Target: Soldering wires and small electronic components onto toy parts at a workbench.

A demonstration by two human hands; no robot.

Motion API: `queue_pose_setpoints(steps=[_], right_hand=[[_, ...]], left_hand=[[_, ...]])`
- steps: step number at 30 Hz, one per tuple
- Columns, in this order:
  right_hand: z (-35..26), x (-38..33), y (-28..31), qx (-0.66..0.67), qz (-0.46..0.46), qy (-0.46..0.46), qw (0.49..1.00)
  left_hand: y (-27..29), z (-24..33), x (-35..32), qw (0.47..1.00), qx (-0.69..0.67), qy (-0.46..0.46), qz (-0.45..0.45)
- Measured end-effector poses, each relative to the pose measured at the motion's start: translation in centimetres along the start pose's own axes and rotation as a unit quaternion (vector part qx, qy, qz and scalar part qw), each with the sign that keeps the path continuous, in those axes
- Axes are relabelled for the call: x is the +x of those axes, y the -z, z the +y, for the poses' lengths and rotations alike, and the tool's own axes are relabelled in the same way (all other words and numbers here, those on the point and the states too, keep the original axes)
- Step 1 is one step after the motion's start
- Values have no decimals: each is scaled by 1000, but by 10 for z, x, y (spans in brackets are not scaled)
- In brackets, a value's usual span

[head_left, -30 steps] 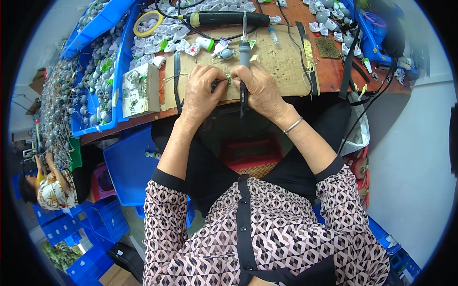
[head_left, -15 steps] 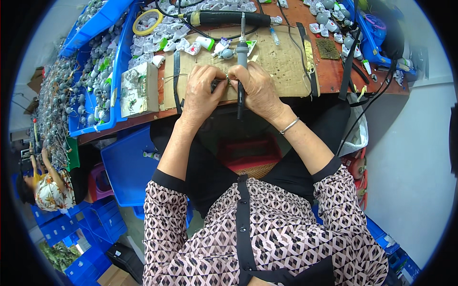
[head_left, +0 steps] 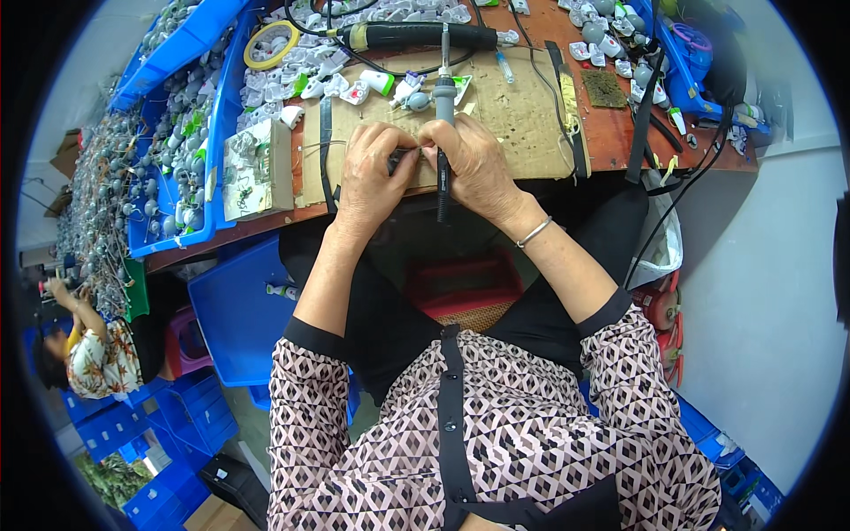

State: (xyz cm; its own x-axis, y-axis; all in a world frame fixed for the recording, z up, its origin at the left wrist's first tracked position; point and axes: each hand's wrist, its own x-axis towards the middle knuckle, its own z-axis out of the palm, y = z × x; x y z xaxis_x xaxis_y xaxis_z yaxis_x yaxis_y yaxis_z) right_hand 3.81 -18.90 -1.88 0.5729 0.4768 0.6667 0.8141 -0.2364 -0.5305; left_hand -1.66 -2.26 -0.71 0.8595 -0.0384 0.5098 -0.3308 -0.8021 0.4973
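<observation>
My right hand [head_left: 475, 165] is closed around a soldering iron [head_left: 444, 99] with a grey collar and black handle, its metal tip pointing away from me. Its thumb and forefinger also pinch close to my left hand [head_left: 372, 168]. My left hand is closed too, with a small dark piece [head_left: 396, 161] partly showing between its fingers; its kind is hidden. Both hands meet over the near edge of a cardboard sheet [head_left: 522, 133]. Just beyond them lie a grey bulb-shaped part [head_left: 417, 102] and a white-and-green plastic shell [head_left: 378, 82].
Blue bins [head_left: 212, 177] of grey bulb parts stand left, beside a pale block [head_left: 257, 173]. A yellow tape roll [head_left: 271, 44], white shells [head_left: 274, 84] and a thick black cable [head_left: 416, 36] lie at the back. A brown pad [head_left: 604, 88] sits right. A co-worker [head_left: 97, 354] sits far left.
My hands stay together, the fingertips shifting only slightly, and the soldering iron tilts a little to the left. At far left the co-worker's arm has moved.
</observation>
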Motion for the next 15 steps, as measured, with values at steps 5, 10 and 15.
queue_pose_setpoints(steps=[5, 10, 15], right_hand=[[1, -1, -1, -8, -5, -1, 1000], [1, 0, -1, -6, -8, 0, 1000], [3, -1, 0, 25, 2, 13, 1000]], left_hand=[[3, 1, 1, 999, -31, 23, -14], [2, 0, 1, 999, -42, 28, -16], [5, 4, 5, 998, -31, 34, -41]])
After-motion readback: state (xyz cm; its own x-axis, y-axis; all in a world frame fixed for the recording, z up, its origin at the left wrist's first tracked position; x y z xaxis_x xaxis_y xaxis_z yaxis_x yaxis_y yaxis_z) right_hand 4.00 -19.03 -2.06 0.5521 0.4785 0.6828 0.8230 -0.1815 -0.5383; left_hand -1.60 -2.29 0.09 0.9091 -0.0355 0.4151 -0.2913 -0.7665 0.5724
